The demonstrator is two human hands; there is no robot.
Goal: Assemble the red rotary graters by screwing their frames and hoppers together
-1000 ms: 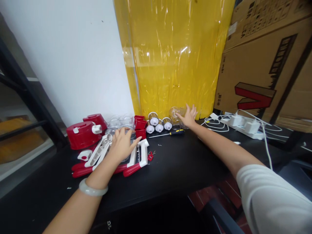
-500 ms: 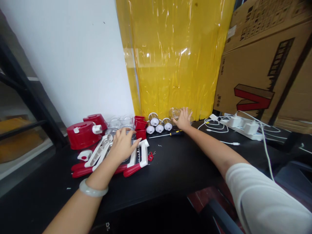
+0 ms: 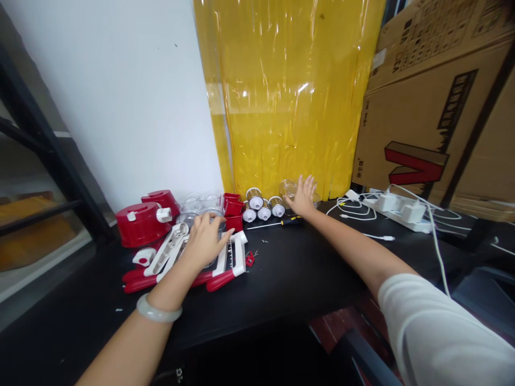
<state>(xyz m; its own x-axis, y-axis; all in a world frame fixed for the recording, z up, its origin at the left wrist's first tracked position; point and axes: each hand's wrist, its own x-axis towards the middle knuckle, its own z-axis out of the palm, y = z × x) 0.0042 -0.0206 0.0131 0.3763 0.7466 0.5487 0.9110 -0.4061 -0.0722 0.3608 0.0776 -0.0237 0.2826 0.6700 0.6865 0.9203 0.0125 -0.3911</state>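
Note:
My left hand (image 3: 205,240), fingers apart, is over white arms with red handles (image 3: 231,268) and clear plastic cups (image 3: 192,202). It partly hides those beneath it; whether it touches them I cannot tell. Just beyond are small red plastic boxes (image 3: 233,206). Farther right, my right hand (image 3: 301,199) reaches across the table with fingers stretched out, against or just above clear containers (image 3: 287,188). Between the hands, several metal drums with white ends (image 3: 264,209) lie piled together. A screwdriver (image 3: 269,225) with a yellow-black handle lies in front of them.
Red round housings (image 3: 140,225) stand at the left on the black table (image 3: 281,273). Small red pieces (image 3: 250,259) lie near the middle. White cables and a power strip (image 3: 402,209) occupy the right side. Behind are a yellow plastic curtain (image 3: 281,107) and a cardboard box (image 3: 426,118).
The view has shifted slightly. Both hands stay in nearly the same places; the fingers of my right hand look a little straighter. Nothing on the table has visibly moved.

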